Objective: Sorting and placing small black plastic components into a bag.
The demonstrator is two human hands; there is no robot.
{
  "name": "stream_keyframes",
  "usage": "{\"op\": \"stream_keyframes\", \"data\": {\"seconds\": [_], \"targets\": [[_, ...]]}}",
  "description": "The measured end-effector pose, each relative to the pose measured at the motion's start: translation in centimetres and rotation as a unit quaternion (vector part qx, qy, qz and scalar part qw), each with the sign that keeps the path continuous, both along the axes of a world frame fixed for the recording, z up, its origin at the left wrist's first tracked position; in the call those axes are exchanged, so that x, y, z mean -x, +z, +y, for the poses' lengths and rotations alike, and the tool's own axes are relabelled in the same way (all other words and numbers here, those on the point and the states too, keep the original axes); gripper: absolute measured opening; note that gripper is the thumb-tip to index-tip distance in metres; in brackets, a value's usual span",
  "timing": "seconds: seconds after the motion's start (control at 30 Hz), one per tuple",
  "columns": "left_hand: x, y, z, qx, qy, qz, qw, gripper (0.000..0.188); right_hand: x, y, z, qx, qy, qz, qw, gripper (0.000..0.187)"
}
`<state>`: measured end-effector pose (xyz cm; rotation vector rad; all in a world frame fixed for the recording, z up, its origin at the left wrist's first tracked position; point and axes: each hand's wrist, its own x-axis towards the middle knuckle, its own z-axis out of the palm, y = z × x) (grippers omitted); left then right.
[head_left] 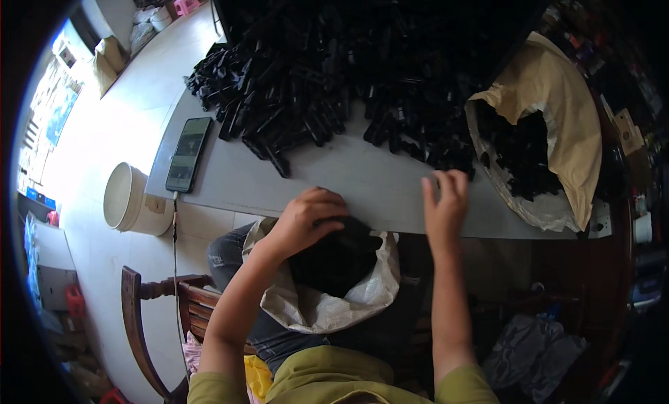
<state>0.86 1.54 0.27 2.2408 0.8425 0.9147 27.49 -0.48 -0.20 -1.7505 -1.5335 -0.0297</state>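
Observation:
My left hand (pixel 309 219) is over the mouth of a white woven sack (pixel 324 319) between my legs. Its fingers are curled, and a dark shape lies under them; what they hold, if anything, I cannot make out. The inside of the sack looks black. My right hand (pixel 446 205) is raised over the table's near edge, thumb and fingers apart, with nothing seen between them. Just beyond its fingertips lies the near edge of a big heap of small black plastic parts (pixel 313 90), spread across the grey table (pixel 327 177).
A tan sack (pixel 568 125) holding more black pieces stands open at the table's right. A phone (pixel 188 153) lies on the left end, its cable (pixel 175 264) hanging down. A white bucket (pixel 125 202) and a wooden chair (pixel 132 313) are to the left.

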Motion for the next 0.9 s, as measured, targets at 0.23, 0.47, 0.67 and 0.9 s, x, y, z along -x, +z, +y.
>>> {"op": "stream_keyframes", "data": {"seconds": [0.23,0.47,0.67,0.9], "targets": [[4.7,1.1,1.2,-0.063,0.226,0.099,0.967,0.029,-1.0,-0.3,0.8,0.074,0.017,-0.055,0.996,0.023],[4.5,1.3,2.5,-0.167,0.229,0.226,0.932,0.023,3.1,0.7,0.9,0.033,0.196,0.216,0.956,0.021],[0.7,1.7,1.5,-0.042,0.032,0.066,0.996,0.021,3.7,0.4,1.1,0.035,0.215,0.039,0.975,0.026],[1.3,0.8,1.7,0.063,0.028,-0.004,0.998,0.021,5.2,1.8,2.0,0.131,0.330,0.098,0.930,0.027]]}}
